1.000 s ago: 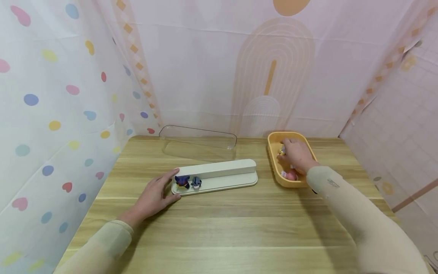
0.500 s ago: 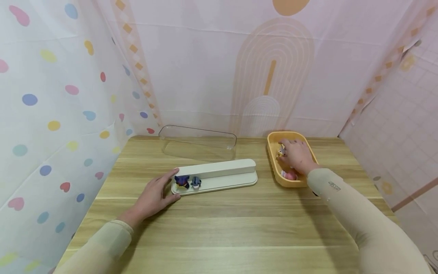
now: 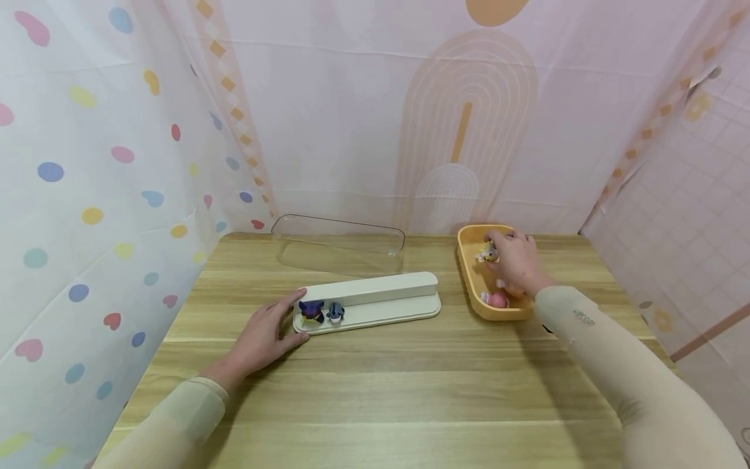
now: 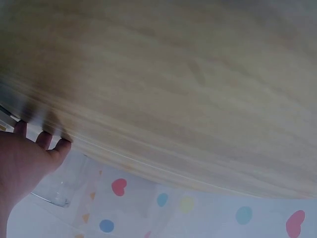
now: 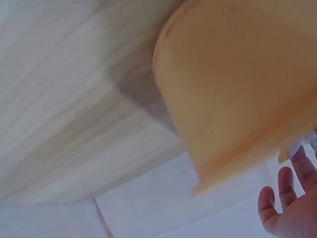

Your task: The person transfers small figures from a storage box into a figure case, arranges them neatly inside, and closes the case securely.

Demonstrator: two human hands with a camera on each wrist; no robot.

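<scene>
My left hand (image 3: 263, 335) holds the left end of a white stepped display base (image 3: 389, 312), thumb at its front edge and fingers at the back. On the base's lower step, close to that hand, stand a dark purple figurine (image 3: 312, 311) and a smaller blue-grey one, a second figurine (image 3: 336, 313). Over the yellow-orange basket (image 3: 467, 277), my right hand (image 3: 518, 260) pinches a small grey-and-yellow figurine (image 3: 487, 254) between thumb and fingers. A pink figurine (image 3: 499, 299) lies in the basket's near end, partly covered by the hand.
Behind the base, a clear plastic cover (image 3: 340, 244) stands at the back of the wooden table (image 3: 375, 397). Patterned cloth (image 3: 351, 117) hangs behind and along both sides.
My right hand has risen a little and shifted right in the basket, and the grey-and-yellow figurine has come up with it. The left hand and the base have stayed put.
</scene>
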